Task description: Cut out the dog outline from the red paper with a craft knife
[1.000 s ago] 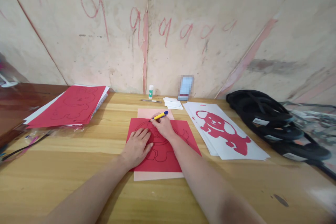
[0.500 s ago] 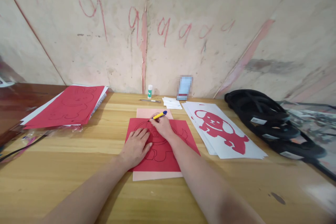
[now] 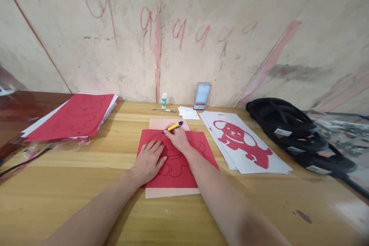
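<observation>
Red sheet (image 3: 184, 165) lies mid-desk on a pink mat (image 3: 170, 124); the left hand (image 3: 147, 160) presses it flat, fingers spread. The right hand (image 3: 179, 138), at one o'clock from the left, grips a yellow knife (image 3: 174, 126), tip on the drawn outline. Cutting the outline seems underway; continuing calls for a steady sheet.

Red sheet (image 3: 184, 165) with dark outline drawing, lying on pale pink backing (image 3: 170, 192); pen (image 3: 175, 126) yellow with blue end. White sheets (image 3: 271, 167) carry a red dog cutout (image 3: 240, 142). Counter (image 3: 86, 200) light yellow wood grain; wall (image 3: 201, 46) beige with red chalk marks.
</observation>
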Action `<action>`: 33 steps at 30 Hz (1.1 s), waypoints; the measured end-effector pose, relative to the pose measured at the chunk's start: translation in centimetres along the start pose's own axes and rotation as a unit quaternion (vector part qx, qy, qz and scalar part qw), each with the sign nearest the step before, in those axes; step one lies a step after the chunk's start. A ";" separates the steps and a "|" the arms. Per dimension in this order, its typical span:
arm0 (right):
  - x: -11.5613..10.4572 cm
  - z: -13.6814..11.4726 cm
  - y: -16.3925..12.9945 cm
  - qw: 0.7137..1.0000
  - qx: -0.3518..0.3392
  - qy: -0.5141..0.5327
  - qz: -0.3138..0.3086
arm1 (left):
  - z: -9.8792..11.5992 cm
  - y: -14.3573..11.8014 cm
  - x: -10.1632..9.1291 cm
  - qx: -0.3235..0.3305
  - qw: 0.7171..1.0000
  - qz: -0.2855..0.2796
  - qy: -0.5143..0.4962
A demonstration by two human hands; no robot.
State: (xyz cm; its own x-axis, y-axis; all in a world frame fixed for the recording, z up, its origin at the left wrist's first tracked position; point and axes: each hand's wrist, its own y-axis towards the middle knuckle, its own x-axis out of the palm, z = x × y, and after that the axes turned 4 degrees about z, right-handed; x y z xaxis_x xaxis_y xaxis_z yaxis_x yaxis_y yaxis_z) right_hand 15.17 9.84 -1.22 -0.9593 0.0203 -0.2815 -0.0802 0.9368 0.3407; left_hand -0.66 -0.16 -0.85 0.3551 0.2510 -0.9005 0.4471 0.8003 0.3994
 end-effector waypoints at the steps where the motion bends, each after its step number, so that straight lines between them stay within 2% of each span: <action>1: 0.0 0.0 0.0 1.000 0.000 0.001 0.000 | 0.0 0.0 0.0 0.000 1.000 -0.002 0.001; 21: -0.2 -0.8 -0.1 1.000 -0.005 0.004 -0.007 | 0.0 0.0 -0.1 0.001 1.000 -0.014 0.009; 33: -0.2 0.4 0.3 0.999 0.005 0.031 0.005 | 0.0 0.1 -0.1 -0.001 1.000 -0.017 0.006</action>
State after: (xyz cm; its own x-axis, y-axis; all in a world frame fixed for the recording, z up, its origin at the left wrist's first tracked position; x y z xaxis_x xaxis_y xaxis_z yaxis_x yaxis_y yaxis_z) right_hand 15.41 10.22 -1.47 -0.9750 0.0081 -0.2222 -0.0682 0.9402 0.3336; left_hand -0.71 -0.10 -0.74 0.3289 0.2304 -0.9158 0.4579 0.8093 0.3680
